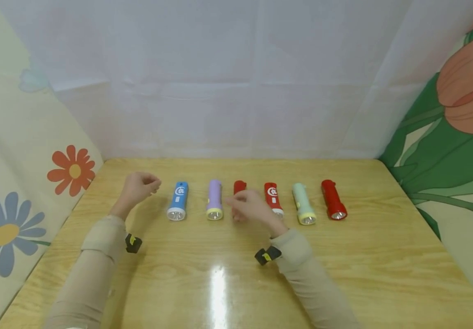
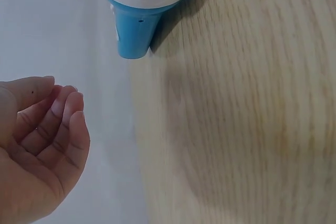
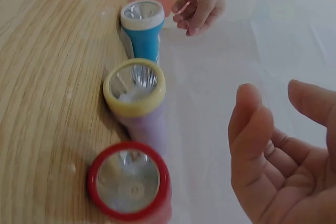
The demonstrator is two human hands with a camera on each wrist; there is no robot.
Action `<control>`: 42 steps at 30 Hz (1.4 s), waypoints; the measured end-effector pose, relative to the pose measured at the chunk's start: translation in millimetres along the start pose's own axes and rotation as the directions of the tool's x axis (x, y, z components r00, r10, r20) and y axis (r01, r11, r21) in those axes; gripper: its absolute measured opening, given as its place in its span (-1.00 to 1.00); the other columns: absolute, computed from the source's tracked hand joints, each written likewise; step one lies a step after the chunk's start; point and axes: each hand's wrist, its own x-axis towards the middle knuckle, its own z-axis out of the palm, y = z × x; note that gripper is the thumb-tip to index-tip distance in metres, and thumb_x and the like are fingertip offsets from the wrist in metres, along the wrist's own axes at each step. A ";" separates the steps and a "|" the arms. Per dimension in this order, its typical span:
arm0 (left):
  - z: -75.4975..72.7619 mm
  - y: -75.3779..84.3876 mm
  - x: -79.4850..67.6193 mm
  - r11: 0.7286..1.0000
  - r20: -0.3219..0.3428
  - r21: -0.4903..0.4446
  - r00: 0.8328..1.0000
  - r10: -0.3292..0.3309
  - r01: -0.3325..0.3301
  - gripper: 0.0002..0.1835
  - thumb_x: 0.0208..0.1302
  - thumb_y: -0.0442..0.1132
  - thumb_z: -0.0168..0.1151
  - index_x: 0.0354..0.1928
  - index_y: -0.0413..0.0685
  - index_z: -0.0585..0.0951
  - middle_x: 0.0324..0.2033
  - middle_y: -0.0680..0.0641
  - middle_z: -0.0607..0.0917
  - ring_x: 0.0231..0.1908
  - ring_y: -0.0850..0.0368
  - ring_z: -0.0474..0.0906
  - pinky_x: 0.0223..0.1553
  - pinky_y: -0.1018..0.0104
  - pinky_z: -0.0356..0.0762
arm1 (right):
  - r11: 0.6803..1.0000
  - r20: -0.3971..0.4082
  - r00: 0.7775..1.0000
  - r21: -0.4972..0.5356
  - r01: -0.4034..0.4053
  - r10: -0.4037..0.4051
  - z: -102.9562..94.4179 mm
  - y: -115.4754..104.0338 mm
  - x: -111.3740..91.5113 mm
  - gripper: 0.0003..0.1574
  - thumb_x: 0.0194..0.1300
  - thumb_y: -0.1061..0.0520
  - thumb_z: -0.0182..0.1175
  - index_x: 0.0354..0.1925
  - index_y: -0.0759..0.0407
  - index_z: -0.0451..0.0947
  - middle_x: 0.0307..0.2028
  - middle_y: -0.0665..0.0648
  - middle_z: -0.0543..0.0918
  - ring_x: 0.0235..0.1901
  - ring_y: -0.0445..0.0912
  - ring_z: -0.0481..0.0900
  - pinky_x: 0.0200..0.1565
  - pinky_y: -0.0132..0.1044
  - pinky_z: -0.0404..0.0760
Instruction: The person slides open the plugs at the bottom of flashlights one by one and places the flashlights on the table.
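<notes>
Six flashlights would be too exact, so: several flashlights lie in a row, lenses toward me. My left hand hovers left of the blue flashlight, apart from it, fingers loosely bent around nothing. Above the third, red flashlight is my right hand, hiding much of it in the head view. In the right wrist view that hand holds nothing, its thumb apart from the bent fingers. The purple flashlight with a yellow rim lies just left of it, and a red flashlight with a white emblem just right.
Farther right lie a mint-green flashlight and a plain red flashlight. The wooden table ends at a white cloth behind the row. Flower-patterned cloths hang at both sides.
</notes>
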 end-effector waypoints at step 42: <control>28.2 -22.5 20.3 0.982 0.271 -0.084 0.952 -0.139 0.168 -0.64 0.29 -0.18 0.06 -0.28 -0.45 0.59 -0.53 -0.09 0.64 -0.50 0.14 0.51 -0.43 0.32 0.53 | 0.982 0.026 0.989 -0.130 -0.139 0.144 117.0 -35.2 54.9 -0.38 0.30 -0.18 0.00 -0.56 0.32 0.53 -0.76 0.17 0.56 -0.76 -0.06 0.52 -0.67 -0.35 0.43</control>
